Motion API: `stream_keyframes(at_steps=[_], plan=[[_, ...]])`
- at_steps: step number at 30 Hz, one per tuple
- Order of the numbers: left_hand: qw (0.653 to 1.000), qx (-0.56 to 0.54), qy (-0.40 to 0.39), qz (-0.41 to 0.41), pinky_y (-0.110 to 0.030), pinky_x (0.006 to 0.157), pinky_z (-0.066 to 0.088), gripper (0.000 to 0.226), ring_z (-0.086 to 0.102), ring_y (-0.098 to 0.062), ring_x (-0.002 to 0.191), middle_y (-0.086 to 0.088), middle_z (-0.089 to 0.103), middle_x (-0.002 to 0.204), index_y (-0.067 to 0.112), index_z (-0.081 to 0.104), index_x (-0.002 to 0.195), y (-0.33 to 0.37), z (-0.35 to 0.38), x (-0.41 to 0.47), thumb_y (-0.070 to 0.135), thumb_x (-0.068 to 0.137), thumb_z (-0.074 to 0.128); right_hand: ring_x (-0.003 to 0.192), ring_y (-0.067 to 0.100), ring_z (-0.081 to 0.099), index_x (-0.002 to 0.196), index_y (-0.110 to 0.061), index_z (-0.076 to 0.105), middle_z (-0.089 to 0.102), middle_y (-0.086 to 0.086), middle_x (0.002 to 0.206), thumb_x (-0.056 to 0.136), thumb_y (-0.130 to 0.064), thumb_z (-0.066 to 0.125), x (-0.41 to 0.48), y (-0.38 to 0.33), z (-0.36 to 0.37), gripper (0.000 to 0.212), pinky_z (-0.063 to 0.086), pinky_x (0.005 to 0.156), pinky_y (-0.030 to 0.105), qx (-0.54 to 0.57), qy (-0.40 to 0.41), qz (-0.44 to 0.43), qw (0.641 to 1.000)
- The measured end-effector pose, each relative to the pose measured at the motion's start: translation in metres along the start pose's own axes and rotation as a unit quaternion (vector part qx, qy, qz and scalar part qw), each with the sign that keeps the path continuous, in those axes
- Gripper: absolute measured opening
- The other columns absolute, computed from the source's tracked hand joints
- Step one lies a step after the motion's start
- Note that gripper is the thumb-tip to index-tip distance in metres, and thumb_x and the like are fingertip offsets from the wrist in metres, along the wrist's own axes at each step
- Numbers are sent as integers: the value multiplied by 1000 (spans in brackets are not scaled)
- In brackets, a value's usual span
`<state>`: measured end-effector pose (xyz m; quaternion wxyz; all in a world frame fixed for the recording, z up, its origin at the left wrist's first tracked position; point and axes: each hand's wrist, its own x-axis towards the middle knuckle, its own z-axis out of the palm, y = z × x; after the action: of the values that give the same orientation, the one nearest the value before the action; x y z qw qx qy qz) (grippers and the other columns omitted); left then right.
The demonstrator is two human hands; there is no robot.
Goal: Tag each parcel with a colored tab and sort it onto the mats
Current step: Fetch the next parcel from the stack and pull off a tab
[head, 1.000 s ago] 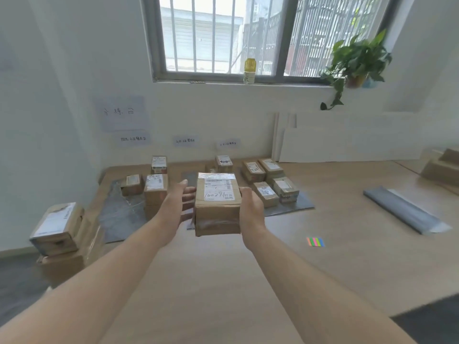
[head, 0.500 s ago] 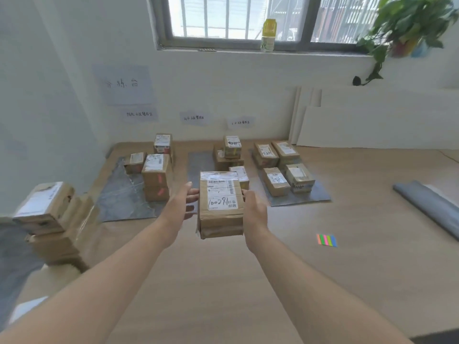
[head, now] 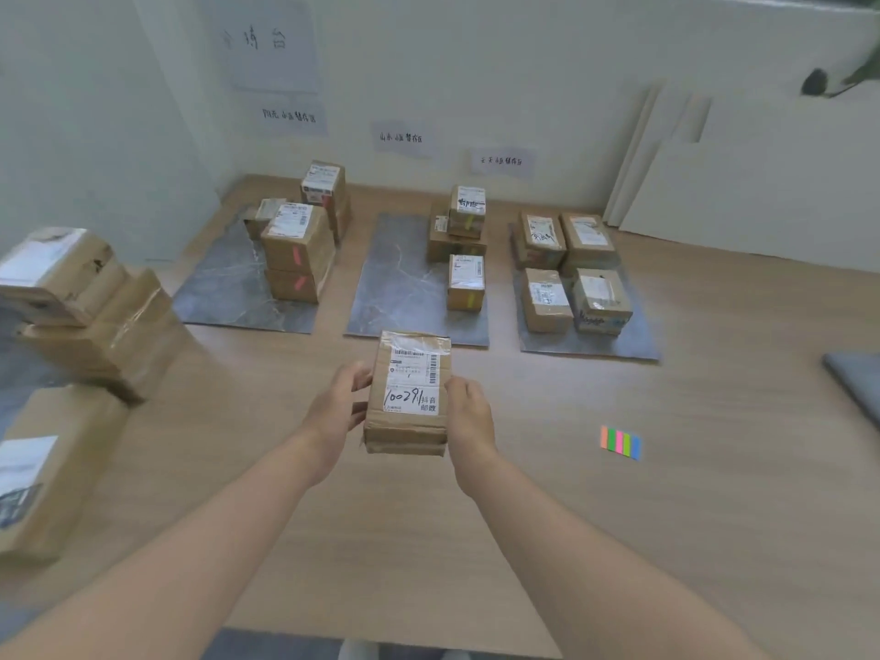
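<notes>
the parcel (head: 408, 393) is a small oblong box of brown cardboard. its seams are bound in glossy clear tape, and a white shipping label with a barcode and handwritten digits covers its top face. both hands hold it over the pale wood-grain tabletop (head: 619, 540), just near of the middle mat (head: 405, 278). the left hand (head: 335, 412) grips the left side with its fingers curled round the edge. the right hand (head: 469, 414) clasps the right side with its thumb at the top edge, its other fingers hidden behind the box.

three flat rectangular mats with a grey marbled surface lie side by side at the far end. the left mat (head: 224, 288) bears stacked boxes (head: 297, 250) with pink tabs on their sides. the middle mat carries taped boxes (head: 466, 281) with yellow-green tabs. the right mat (head: 590, 345) holds labelled boxes (head: 545, 297) set in two rows.

a strip of colored tabs (head: 620, 443), in orange, green, pink and blue bands, lies flat on the tabletop well to the right of the hands. a loose heap of larger taped cartons (head: 95, 316) sits at the left edge. white boards (head: 762, 207) lean on the far wall at right, and paper signs (head: 402, 138) are stuck above the mats.
</notes>
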<state>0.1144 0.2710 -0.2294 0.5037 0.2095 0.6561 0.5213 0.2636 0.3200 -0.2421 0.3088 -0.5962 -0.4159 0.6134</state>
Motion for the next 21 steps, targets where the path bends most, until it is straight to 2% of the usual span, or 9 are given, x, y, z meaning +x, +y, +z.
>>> stream_keyframes(at_steps=[3, 6, 10, 14, 18, 21], plan=[[1000, -10, 6, -20, -34, 96, 46, 31, 63, -16, 98, 12, 66, 116, 32, 61, 108, -26, 4, 11, 39, 105, 31, 78, 5, 55, 111, -15, 62, 65, -7, 94, 102, -31, 47, 9, 27, -6, 23, 41, 66, 25, -3, 8, 21, 1000], [998, -11, 10, -59, -36, 101, 44, 32, 62, -18, 99, 8, 64, 120, 27, 59, 116, -57, 4, 24, 40, 104, 33, 76, 1, 53, 115, -16, 62, 61, -12, 91, 104, -30, 46, 17, 54, -9, 25, 38, 61, 22, -3, 9, 61, 998], [995, -15, 10, -95, -37, 106, 43, 30, 61, -19, 102, 12, 65, 115, 28, 61, 110, -92, 0, 33, 41, 104, 35, 77, 3, 51, 119, -16, 62, 58, -15, 90, 104, -31, 45, 26, 87, -10, 28, 38, 62, 23, -1, 25, 100, 995], [993, -5, 2, -117, -39, 109, 42, 30, 61, -20, 106, 14, 65, 116, 29, 63, 111, -111, -6, 33, 41, 103, 37, 77, -3, 49, 118, -15, 63, 57, -18, 90, 104, -29, 44, 30, 107, -6, 27, 37, 64, 18, 0, 39, 123, 992], [992, 22, -5, -123, -41, 111, 42, 31, 61, -23, 116, 12, 64, 124, 31, 66, 112, -116, -12, 38, 40, 102, 38, 82, 5, 53, 114, -17, 63, 59, -16, 90, 102, -30, 44, 34, 113, 1, 26, 40, 69, 23, 16, 55, 127, 990], [992, 53, -15, -117, -41, 110, 43, 34, 57, -26, 122, 9, 62, 131, 31, 65, 118, -117, -15, 44, 42, 102, 38, 79, 9, 51, 109, -16, 63, 59, -12, 87, 100, -31, 46, 37, 113, 6, 25, 40, 69, 27, 28, 81, 128, 988]])
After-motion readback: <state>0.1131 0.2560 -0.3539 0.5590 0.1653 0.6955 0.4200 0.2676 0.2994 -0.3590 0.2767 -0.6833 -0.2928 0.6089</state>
